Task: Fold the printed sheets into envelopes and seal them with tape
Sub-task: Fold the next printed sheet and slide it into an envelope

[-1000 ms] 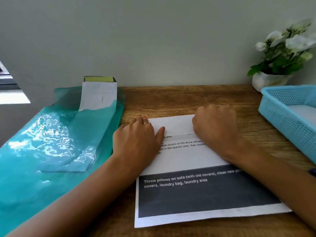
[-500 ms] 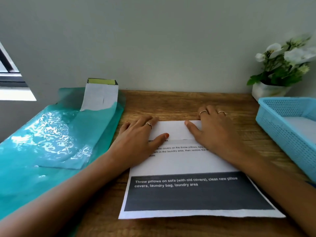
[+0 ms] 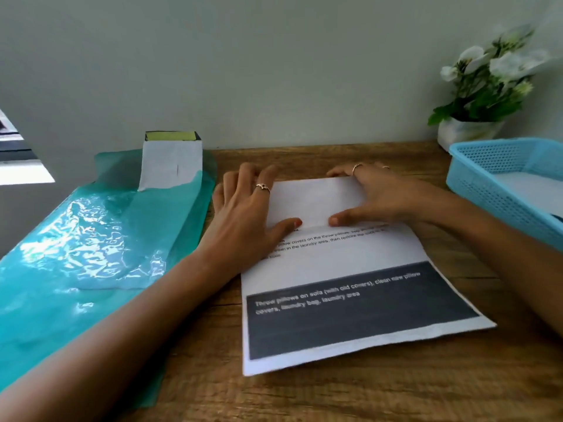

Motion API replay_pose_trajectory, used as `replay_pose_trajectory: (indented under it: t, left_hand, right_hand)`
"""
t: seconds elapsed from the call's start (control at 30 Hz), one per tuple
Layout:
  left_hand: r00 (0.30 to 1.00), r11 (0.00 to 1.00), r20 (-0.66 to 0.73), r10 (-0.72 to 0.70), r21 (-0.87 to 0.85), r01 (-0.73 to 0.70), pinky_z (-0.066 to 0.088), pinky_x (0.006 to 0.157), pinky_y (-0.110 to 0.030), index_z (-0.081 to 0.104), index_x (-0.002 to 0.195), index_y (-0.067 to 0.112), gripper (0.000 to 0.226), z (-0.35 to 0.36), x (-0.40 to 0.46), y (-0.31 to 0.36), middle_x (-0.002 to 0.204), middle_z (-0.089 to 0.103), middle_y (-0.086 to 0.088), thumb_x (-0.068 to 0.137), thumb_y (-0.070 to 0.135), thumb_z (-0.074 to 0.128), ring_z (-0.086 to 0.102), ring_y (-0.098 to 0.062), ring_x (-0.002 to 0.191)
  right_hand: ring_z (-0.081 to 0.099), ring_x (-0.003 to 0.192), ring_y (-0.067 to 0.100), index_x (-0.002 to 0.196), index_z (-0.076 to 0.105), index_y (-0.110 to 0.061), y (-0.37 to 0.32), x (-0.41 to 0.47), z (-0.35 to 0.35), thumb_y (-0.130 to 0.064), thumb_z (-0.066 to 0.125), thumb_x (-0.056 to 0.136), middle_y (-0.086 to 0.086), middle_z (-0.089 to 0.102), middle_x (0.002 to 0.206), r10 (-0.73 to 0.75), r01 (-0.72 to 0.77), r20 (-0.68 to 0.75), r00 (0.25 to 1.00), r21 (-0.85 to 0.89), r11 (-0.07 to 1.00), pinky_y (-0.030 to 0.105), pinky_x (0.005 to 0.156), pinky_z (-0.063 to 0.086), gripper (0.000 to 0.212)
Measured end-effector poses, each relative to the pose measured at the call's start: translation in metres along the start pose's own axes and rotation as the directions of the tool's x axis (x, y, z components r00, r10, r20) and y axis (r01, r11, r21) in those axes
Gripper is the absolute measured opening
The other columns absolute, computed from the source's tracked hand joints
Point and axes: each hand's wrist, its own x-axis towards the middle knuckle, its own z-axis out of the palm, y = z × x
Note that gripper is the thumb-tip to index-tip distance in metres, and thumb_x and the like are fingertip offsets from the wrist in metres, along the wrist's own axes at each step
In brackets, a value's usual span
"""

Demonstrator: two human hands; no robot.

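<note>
Now that your left hand (image 3: 243, 220) and right hand (image 3: 380, 196) have spread apart from a second ago, both lie flat, fingers released, thumbs pinning the folded top flap of the printed sheet (image 3: 344, 284) on the worktop (image 3: 304, 394). First crease looks set; bottom fold and tape remain.
</note>
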Motion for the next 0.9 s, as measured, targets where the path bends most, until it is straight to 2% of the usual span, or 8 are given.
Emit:
replay_pose_trajectory:
  t: [0.23,0.37,0.5,0.57,0.7,0.77,0.83,0.9]
  left_hand:
    - [0.967,0.951,-0.236,0.1,0.309,-0.023,0.028,0.099,-0.053,0.043,0.129,0.014,0.067,-0.007,-0.001,0.004,0.115,0.049,-0.013,0.073,0.036,0.074,0.047,-0.033,0.105]
    - [0.949,0.959,-0.298,0.107,0.283,-0.02,0.026,0.1,-0.049,0.042,0.132,0.015,0.062,-0.01,-0.002,0.007,0.124,0.047,-0.011,0.082,0.046,0.062,0.043,-0.03,0.107]
    - [0.951,0.959,-0.291,0.105,0.281,-0.02,0.029,0.102,-0.049,0.043,0.134,0.015,0.055,-0.015,-0.004,0.017,0.127,0.054,-0.008,0.092,0.05,0.042,0.05,-0.029,0.109]
    - [0.976,0.973,-0.202,0.079,0.229,-0.031,0.04,0.092,-0.044,0.049,0.13,0.014,0.052,-0.019,-0.006,0.024,0.104,0.068,-0.008,0.094,0.048,0.034,0.063,-0.028,0.091]
    - [0.998,0.97,-0.046,0.047,0.241,-0.035,0.038,0.051,-0.025,0.071,0.077,0.021,0.05,-0.019,-0.012,0.03,0.062,0.067,0.004,0.093,0.048,0.033,0.062,-0.018,0.053]
    - [0.997,0.961,-0.008,0.082,0.264,-0.077,0.043,0.051,-0.027,0.071,0.086,0.024,0.038,-0.018,-0.015,0.034,0.08,0.071,0.006,0.091,0.048,0.043,0.066,-0.016,0.068]
    - [0.992,0.982,0.092,0.086,0.162,-0.1,0.048,0.08,-0.033,0.061,0.119,0.027,0.038,-0.012,-0.016,0.037,0.121,0.063,0.007,0.094,0.046,0.039,0.061,-0.014,0.106]
    - [0.97,0.997,0.227,0.08,-0.004,-0.082,0.03,0.106,-0.028,0.037,0.141,0.026,0.046,-0.004,-0.016,0.034,0.148,0.037,0.006,0.098,0.042,0.031,0.036,-0.01,0.133]
  right_hand:
    - [0.06,0.093,0.018,0.088,0.059,-0.028,0.002,0.0,-0.02,-0.027,0.077,0.074,-0.006,0.062,0.091,-0.106,0.103,-0.172,0.979,-0.026,0.994,0.039,0.086,0.047,0.023]
    - [0.057,0.08,0.014,0.066,0.049,-0.03,-0.002,-0.003,-0.026,-0.021,0.075,0.077,-0.012,0.059,0.077,-0.183,0.17,-0.13,0.974,-0.107,0.98,0.037,0.074,0.048,0.029]
    - [0.058,0.079,0.011,0.072,0.058,-0.023,-0.006,-0.004,-0.029,-0.019,0.073,0.078,-0.009,0.062,0.079,-0.211,0.221,0.071,0.975,-0.204,0.954,0.034,0.075,0.049,0.015]
    - [0.059,0.083,0.008,0.08,0.063,-0.022,-0.008,-0.005,-0.03,-0.024,0.073,0.078,-0.009,0.064,0.084,-0.185,0.223,0.176,0.967,-0.229,0.948,0.034,0.08,0.05,0.011]
    - [0.058,0.099,0.002,0.101,0.066,-0.03,-0.018,-0.015,-0.038,-0.048,0.069,0.076,-0.014,0.064,0.105,-0.062,0.166,0.356,0.933,-0.271,0.948,0.032,0.092,0.048,0.031]
    - [0.055,0.108,0.004,0.114,0.062,-0.033,-0.027,-0.023,-0.043,-0.063,0.059,0.075,-0.014,0.06,0.118,0.03,0.127,0.438,0.898,-0.326,0.937,0.034,0.097,0.046,0.049]
    - [0.053,0.111,0.007,0.12,0.06,-0.031,-0.035,-0.03,-0.043,-0.067,0.05,0.078,-0.012,0.058,0.122,0.076,0.115,0.467,0.881,-0.367,0.923,0.033,0.097,0.045,0.057]
    - [0.053,0.107,0.01,0.117,0.059,-0.028,-0.04,-0.033,-0.039,-0.064,0.045,0.084,-0.008,0.058,0.118,0.084,0.109,0.436,0.896,-0.399,0.91,0.031,0.092,0.046,0.051]
